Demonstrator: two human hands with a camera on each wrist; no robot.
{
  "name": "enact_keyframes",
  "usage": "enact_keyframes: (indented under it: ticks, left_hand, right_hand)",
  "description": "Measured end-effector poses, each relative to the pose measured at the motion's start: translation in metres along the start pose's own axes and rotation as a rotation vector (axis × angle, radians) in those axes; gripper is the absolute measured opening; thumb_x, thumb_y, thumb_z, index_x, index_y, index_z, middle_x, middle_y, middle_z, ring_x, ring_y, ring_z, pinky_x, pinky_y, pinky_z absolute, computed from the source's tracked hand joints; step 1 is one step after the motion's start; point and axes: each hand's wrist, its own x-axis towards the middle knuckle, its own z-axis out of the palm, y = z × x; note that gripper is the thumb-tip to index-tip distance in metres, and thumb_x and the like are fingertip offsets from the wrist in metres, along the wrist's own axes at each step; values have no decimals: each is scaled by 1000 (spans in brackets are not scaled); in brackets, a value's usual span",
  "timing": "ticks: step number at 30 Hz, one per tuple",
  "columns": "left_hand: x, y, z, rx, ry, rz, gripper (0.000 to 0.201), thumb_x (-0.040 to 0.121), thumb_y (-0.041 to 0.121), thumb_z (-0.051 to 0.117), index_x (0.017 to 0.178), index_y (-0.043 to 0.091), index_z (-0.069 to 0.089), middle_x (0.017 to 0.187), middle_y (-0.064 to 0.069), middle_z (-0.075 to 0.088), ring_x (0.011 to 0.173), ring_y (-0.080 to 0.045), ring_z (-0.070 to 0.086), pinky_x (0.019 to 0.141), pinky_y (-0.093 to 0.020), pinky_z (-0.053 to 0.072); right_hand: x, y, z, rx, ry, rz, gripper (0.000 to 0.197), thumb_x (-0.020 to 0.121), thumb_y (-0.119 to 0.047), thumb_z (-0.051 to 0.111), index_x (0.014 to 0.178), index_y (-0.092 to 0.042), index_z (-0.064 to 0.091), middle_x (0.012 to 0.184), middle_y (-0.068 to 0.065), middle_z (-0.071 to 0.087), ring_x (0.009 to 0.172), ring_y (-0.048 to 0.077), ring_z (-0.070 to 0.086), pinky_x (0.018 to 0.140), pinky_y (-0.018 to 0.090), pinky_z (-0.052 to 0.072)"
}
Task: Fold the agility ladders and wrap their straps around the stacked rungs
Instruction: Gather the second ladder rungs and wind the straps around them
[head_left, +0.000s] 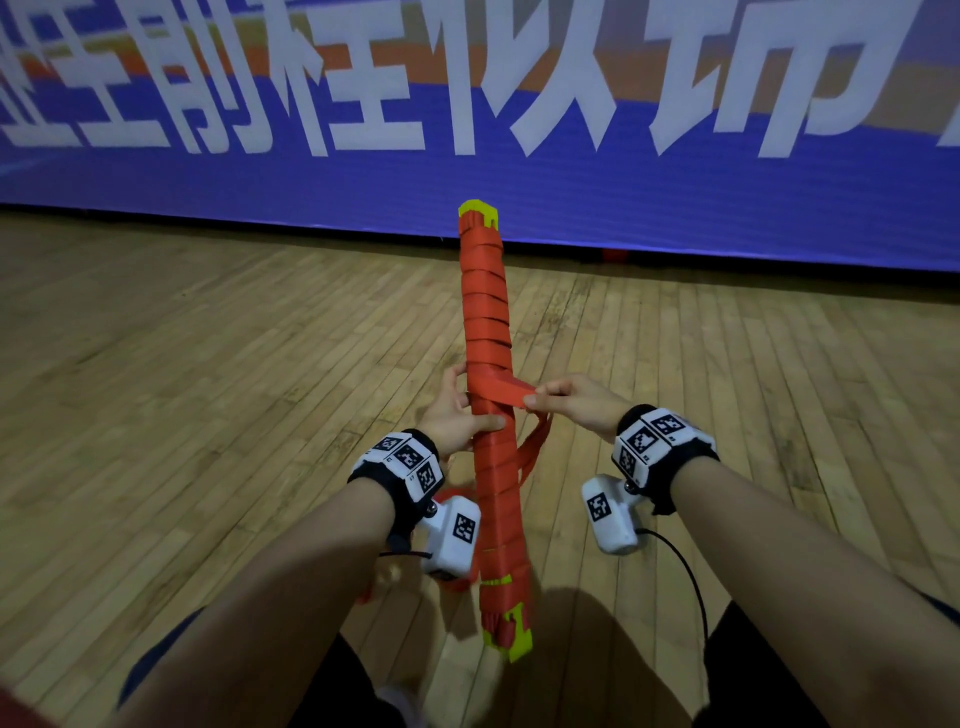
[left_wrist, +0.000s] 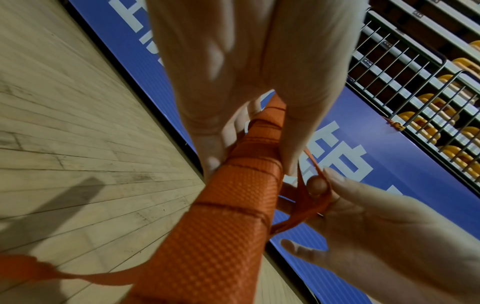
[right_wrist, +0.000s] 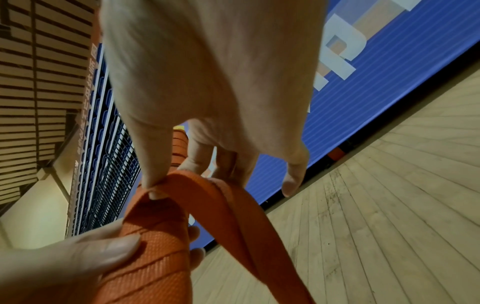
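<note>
Tension is what decides this wrap, so keep the strap (head_left: 511, 391) taut between your right hand (head_left: 569, 402) and the bundle. Your left hand (head_left: 457, 415) is clamped around the stacked rungs (head_left: 488, 332) near the middle of their length, fingers behind and thumb (head_left: 488, 422) laid across the front, holding the bundle out in front of you above the wooden floor (head_left: 208, 364), its far end pointing toward the blue banner (head_left: 675, 208). Your right hand pinches a doubled fold of strap between thumb and forefinger, just beside the bundle on its right; the other fingers hang loose.

Most of the length already carries orange turns, both beyond your grip and below it, so I judge you are closing the last gap in the middle. Lay the next turn flat, edge touching the one before, with no twist in the webbing. The fold you hold looks slightly rolled in the right wrist view; flatten it before it goes round.

Lift your left thumb only as the strap passes beneath, then press it down on the new turn to lock it. Mind the slack loop (head_left: 535, 447) hanging under your right hand, and the loose tail (left_wrist: 39, 271) by your left wrist: either could snag or loosen the wrap.
</note>
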Motion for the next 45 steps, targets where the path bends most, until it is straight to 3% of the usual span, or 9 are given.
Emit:
enact_keyframes:
  ticks: [6, 10, 14, 20, 25, 30, 35, 41, 45]
  left_hand:
    - [-4, -3, -12, 5, 29, -17, 85, 80, -2, 71, 142, 29, 21, 122, -14, 61, 102, -27, 63, 75, -43, 55]
    - [-9, -6, -23, -5, 49, -21, 82, 80, -4, 70, 138, 31, 23, 124, -15, 59, 106, -28, 61, 74, -42, 55]
    - [-12, -6, -33, -46, 74, -5, 80, 80, -6, 69, 136, 31, 25, 124, -16, 59, 97, -23, 63, 64, -34, 54]
    - [-17, -5, -38, -97, 46, -6, 74, 81, -7, 67, 134, 27, 29, 117, -10, 63, 96, -19, 63, 60, -29, 52]
    - [-18, -3, -30, -130, -24, -45, 47, 84, -9, 62, 119, 15, 42, 103, -2, 64, 99, -20, 62, 71, -32, 52]
    - [-21, -2, -29, -193, -101, -68, 48, 87, -11, 55, 126, 15, 43, 103, -8, 64, 96, -22, 61, 77, -39, 54]
    - [-25, 1, -29, -225, -141, -66, 43, 91, -3, 56, 126, 20, 46, 103, -10, 65, 95, -20, 64, 73, -32, 57]
    - [-23, 2, -25, -221, -30, -40, 47, 92, -2, 54, 137, 7, 42, 107, -8, 64, 92, -18, 63, 69, -29, 58]
    - [-25, 7, -24, -245, -105, -42, 42, 95, -5, 47, 135, 7, 44, 110, -12, 62, 98, -22, 62, 83, -40, 53]
  right_hand:
    - [5, 0, 4, 174, 96, 6, 34, 89, -33, 62, 88, 1, 68, 92, 5, 65, 95, 12, 57, 83, 16, 38]
    - [11, -5, 18, 314, 52, 13, 26, 90, -31, 60, 85, -5, 65, 91, 7, 68, 97, 15, 61, 94, 30, 37]
    - [14, -11, 31, 399, 51, -52, 23, 91, -20, 60, 73, -7, 54, 73, 11, 67, 68, 14, 67, 68, 22, 51]
    - [23, -9, 35, 205, 223, -97, 25, 87, -10, 66, 71, -12, 47, 55, 1, 54, 44, 4, 51, 47, 18, 41]
    - [23, -7, 32, 111, 159, -130, 24, 93, -9, 57, 116, -2, 60, 82, 4, 65, 74, 3, 62, 65, 8, 46]
    - [21, -7, 28, 64, 95, -115, 26, 95, -8, 53, 116, 1, 64, 114, 16, 66, 103, 20, 60, 94, 28, 47]
    - [20, -8, 27, 120, 136, -118, 24, 94, -4, 53, 113, 6, 63, 107, 14, 65, 87, 12, 62, 81, 15, 49]
    - [21, -6, 28, 153, 202, -110, 23, 91, -9, 59, 108, 6, 65, 102, 21, 67, 91, 20, 60, 80, 24, 49]
    - [18, -3, 26, 194, 77, -71, 23, 93, -11, 56, 114, -4, 63, 86, 0, 70, 84, 9, 63, 75, 16, 47]
